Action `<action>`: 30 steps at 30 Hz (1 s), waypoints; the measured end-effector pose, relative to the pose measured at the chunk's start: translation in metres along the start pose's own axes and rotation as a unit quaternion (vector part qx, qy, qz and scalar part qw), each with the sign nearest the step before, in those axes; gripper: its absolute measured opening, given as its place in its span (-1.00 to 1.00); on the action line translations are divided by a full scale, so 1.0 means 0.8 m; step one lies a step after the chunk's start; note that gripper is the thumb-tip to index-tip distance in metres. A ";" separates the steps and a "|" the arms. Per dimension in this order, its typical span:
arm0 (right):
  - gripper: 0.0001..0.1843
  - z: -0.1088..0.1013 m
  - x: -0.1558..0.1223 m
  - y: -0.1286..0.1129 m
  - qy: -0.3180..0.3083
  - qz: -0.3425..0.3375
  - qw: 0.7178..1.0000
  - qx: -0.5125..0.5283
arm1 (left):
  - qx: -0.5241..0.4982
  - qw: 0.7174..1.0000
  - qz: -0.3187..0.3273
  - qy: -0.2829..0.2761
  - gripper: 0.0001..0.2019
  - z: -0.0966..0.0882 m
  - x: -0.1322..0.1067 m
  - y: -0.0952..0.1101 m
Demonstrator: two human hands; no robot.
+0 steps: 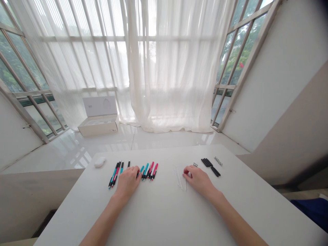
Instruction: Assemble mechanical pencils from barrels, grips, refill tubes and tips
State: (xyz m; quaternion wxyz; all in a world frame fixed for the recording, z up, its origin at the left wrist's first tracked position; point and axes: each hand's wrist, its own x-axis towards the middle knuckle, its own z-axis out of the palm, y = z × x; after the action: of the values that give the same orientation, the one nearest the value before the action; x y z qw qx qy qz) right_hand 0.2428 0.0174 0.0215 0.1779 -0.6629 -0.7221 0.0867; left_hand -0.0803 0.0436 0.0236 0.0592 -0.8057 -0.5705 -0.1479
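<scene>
My left hand (128,181) rests on the white table (159,212), its fingers curled over a row of teal and pink pens with black ends (148,171); more of these pens (115,173) lie just to its left. My right hand (198,179) lies farther right, fingers bent, with its fingertips at a small bunch of thin clear tubes (178,177). A few black pen parts (210,166) and a small metal piece (195,165) lie beyond the right hand.
A row of small metal tips (218,161) sits at the far right of the table. A small white object (99,162) lies at the far left. An open white box (99,119) stands on the floor by the curtained window.
</scene>
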 end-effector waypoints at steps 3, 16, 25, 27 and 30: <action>-0.85 -0.005 0.001 0.000 -0.007 0.025 0.999 -0.030 | -0.007 1.000 -0.015 0.022 -0.88 0.003 0.000 0.000; -0.74 -0.003 -0.003 -0.009 -0.044 0.033 0.994 -0.094 | -0.149 0.967 0.189 0.088 -0.78 -0.001 -0.010 0.041; -0.94 -0.023 -0.002 -0.005 0.027 0.040 0.996 0.076 | -0.141 0.949 0.280 0.021 -0.86 0.015 -0.026 0.082; -0.94 -0.024 -0.001 -0.007 0.040 0.030 0.984 0.172 | -0.154 0.949 0.276 0.015 -0.84 0.016 -0.026 0.081; -0.91 -0.024 -0.002 -0.014 0.037 0.024 0.954 0.297 | -0.197 0.946 0.255 0.019 -0.82 0.017 -0.026 0.077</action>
State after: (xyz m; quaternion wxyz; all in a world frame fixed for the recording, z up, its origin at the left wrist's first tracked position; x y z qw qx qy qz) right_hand 0.2393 0.0126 0.0432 0.3914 -0.5996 -0.6406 0.2773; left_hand -0.0262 0.0074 0.0085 -0.0544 -0.9168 -0.3044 -0.2525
